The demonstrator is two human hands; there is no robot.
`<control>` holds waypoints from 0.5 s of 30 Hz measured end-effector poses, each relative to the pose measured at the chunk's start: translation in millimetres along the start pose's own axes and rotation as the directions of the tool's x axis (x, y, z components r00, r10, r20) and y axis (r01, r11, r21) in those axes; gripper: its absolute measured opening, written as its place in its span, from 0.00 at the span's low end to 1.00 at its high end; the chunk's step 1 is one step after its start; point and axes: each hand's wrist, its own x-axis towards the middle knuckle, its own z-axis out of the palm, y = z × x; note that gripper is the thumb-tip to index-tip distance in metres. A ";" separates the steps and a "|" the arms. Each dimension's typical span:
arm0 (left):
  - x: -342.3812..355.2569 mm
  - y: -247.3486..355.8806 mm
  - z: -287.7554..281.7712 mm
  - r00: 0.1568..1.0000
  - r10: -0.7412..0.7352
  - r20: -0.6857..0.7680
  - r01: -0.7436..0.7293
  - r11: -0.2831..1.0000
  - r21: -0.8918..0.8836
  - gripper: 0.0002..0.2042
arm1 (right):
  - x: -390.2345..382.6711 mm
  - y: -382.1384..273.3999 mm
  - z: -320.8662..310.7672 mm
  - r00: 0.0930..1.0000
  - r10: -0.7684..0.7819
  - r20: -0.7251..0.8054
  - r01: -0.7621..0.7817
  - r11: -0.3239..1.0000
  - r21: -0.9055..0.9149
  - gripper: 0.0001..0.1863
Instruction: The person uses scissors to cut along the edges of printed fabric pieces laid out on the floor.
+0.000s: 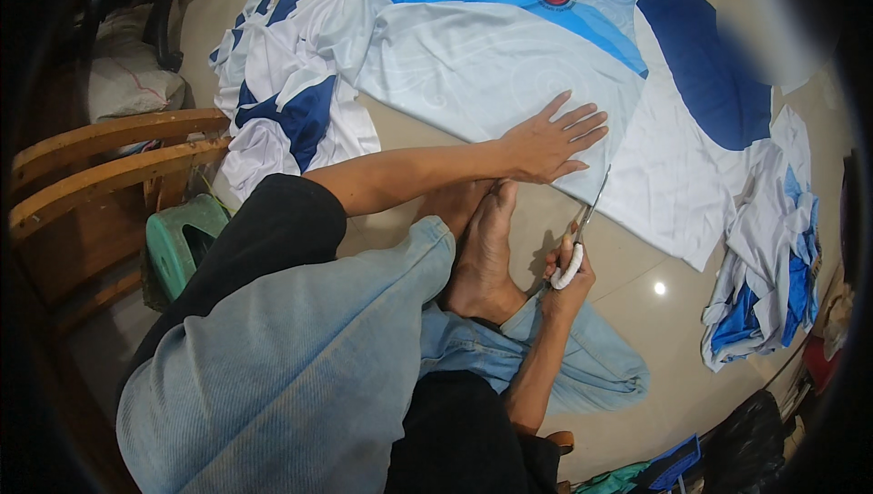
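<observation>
A wide piece of printed fabric [509, 57], white with pale swirls, blue bands and a small red emblem, lies spread on the floor in front of me. My left hand [553, 141] rests flat on its near edge, fingers spread. In my right hand [569, 277] is a pair of scissors [589, 212] with a white-wrapped handle. Its blades point away from me and reach the near edge of the fabric, just right of my left hand. How far apart the blades stand is hard to make out. A dark blue panel [705, 66] belongs to the cloth's right part.
Crumpled white and navy cloth [296, 85] lies at the left, and another white and blue heap [764, 267] at the right. A wooden bench [118, 166] and a green stool [182, 239] stand at my left. A black plastic bag [747, 439] sits at the lower right.
</observation>
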 end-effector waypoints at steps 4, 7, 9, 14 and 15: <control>0.7 1.0 -1.3 0.994 -0.031 0.110 0.028 0.999 0.031 0.33 | 2.2 -7.8 -1.6 1.000 0.003 0.020 -0.006 0.991 0.135 0.21; 2.1 1.2 -2.8 0.993 -0.034 0.109 0.033 0.999 0.012 0.33 | 12.5 -17.6 3.6 0.999 -0.019 0.026 0.014 0.983 0.181 0.21; 1.5 1.7 -3.7 0.993 -0.036 0.110 0.037 0.999 -0.005 0.33 | 20.5 -15.6 7.2 1.000 -0.010 -0.008 0.011 0.992 0.125 0.20; 2.2 2.2 -3.5 0.995 -0.031 0.099 0.032 0.999 -0.012 0.33 | 29.4 -11.8 9.4 0.998 -0.058 -0.014 0.059 0.994 0.095 0.20; 1.4 1.5 -2.7 0.994 -0.033 0.100 0.034 0.999 -0.013 0.33 | 29.9 -11.0 11.0 0.997 -0.072 -0.014 0.073 0.992 0.103 0.20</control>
